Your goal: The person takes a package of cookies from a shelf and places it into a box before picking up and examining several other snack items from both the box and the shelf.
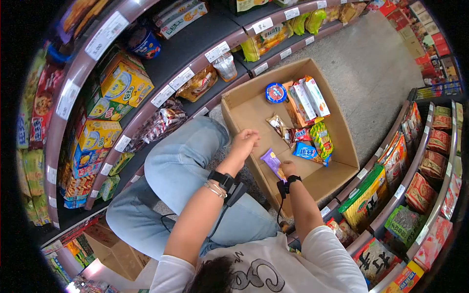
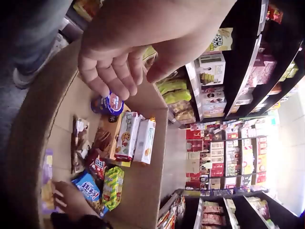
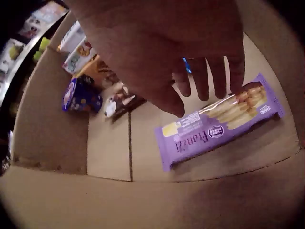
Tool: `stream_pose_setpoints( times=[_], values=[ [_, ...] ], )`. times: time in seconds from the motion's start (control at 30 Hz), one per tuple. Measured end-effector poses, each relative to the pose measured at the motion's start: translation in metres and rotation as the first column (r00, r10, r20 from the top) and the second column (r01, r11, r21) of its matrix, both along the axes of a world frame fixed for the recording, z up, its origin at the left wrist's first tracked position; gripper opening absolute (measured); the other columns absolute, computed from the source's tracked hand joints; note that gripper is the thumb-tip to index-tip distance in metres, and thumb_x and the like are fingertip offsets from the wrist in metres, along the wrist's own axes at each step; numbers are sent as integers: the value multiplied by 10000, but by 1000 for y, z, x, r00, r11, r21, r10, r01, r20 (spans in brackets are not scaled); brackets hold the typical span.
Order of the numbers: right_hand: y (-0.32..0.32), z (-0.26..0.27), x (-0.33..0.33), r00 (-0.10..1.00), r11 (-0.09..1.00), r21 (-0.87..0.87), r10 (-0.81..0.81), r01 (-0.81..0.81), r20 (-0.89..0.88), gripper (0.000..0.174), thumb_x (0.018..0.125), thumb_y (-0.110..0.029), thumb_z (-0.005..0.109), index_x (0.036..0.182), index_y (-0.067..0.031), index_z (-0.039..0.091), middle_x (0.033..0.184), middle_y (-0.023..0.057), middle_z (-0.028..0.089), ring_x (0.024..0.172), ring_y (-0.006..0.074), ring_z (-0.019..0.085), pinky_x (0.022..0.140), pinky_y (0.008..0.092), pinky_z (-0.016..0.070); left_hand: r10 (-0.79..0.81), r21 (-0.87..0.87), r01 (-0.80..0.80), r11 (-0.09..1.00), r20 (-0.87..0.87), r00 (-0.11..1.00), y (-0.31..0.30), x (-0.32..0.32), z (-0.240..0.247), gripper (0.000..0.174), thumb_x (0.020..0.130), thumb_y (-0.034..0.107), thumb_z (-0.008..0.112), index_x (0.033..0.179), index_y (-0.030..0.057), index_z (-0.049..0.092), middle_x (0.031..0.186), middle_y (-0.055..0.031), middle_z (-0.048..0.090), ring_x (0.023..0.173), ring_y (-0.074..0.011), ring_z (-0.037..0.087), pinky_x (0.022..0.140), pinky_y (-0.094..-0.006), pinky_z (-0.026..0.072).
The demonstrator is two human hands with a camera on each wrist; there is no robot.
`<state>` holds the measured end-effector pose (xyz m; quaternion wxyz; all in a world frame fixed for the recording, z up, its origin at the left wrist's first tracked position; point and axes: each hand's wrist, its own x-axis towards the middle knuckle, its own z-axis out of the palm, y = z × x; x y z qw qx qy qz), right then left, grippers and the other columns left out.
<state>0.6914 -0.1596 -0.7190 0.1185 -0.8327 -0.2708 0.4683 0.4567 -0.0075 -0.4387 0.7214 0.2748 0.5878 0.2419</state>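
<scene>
Inside the cardboard box (image 1: pixel 246 102), a purple "Franzi" biscuit pack (image 3: pixel 219 126) lies on the bottom near one wall. My right hand (image 1: pixel 289 168) hovers over that pack, its fingertips right at the pack's upper edge in the right wrist view. My left hand (image 1: pixel 244 144) is held over the box's left rim, fingers loosely bent and nothing in them. Beyond the hands lie a blue tub (image 1: pixel 276 93), white biscuit packs (image 1: pixel 312 97), a brown wrapped snack (image 1: pixel 278 126), a red packet (image 1: pixel 299 135), a blue packet (image 1: pixel 306 151) and a yellow-green bag (image 1: pixel 321 139).
Snack shelves (image 1: pixel 195 73) with price tags curve along the left and back. Lower racks of bagged food (image 1: pixel 364 198) flank the box at the right. Bent legs in jeans (image 1: pixel 183 156) are beside the box. Grey floor (image 1: pixel 371 58) stretches behind it.
</scene>
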Motion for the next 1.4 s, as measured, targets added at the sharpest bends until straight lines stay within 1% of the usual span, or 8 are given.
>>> stream_pose_setpoints(
  times=[0.03,0.27,0.57,0.67,0.83,1.03,1.23,1.4],
  values=[
    [1,-6,-5,976,984,56,160,-170,144,383,766,-238,701,1091,-56,612,914,148,667,798,286,647,764,339,517,-12,6,12,1000,5,1000,0,3,-3,182,889,201,551,1043,108,578,953,4,618,811,-104,576,687,-244,435],
    [41,39,-41,839,891,-221,450,-397,308,798,650,-315,803,1310,-87,415,1261,163,526,1195,324,477,949,481,403,-109,164,118,979,-60,992,14,34,-19,243,877,178,592,1073,37,567,940,-42,612,832,-109,574,725,-241,459],
    [62,26,-62,669,699,-442,699,-562,254,665,783,-327,689,1335,-163,356,1251,95,535,1197,274,486,935,465,387,-55,200,74,977,-97,994,19,40,-31,234,860,175,597,1040,26,587,956,-90,659,866,-157,645,777,-284,501],
    [70,45,-61,764,775,-382,605,-503,222,816,700,-445,743,1329,-110,346,1197,130,572,1128,304,540,897,454,432,-68,242,95,966,-115,991,17,41,-33,235,852,177,599,1032,26,593,945,-95,666,859,-168,653,771,-290,503],
    [76,64,-34,920,916,133,356,-379,166,816,605,-323,806,1201,16,363,1045,234,612,958,360,615,793,406,506,-81,258,121,958,-160,984,17,32,-37,248,836,188,604,1025,27,600,934,-101,670,859,-185,650,765,-301,502],
    [97,125,-10,1000,740,672,-21,23,-10,654,664,-210,801,1137,-53,378,968,107,589,811,259,615,707,357,507,-98,321,144,936,-157,983,12,10,-32,296,817,208,647,1045,26,592,965,-109,664,873,-195,640,779,-310,499],
    [112,299,-39,699,767,304,-249,565,-671,473,785,-186,728,1140,-138,420,941,12,588,839,113,589,643,264,485,-324,386,348,854,-128,937,-9,-20,9,578,756,258,768,1214,1,526,1133,-105,605,1015,-157,573,876,-277,451],
    [111,356,-78,615,713,370,-109,596,-781,252,872,-236,650,1072,-171,512,969,-25,600,860,116,573,694,296,482,-223,365,148,919,174,959,-10,-47,52,427,759,197,771,1106,3,613,1017,-47,644,921,-106,585,842,-244,456]
  ],
)
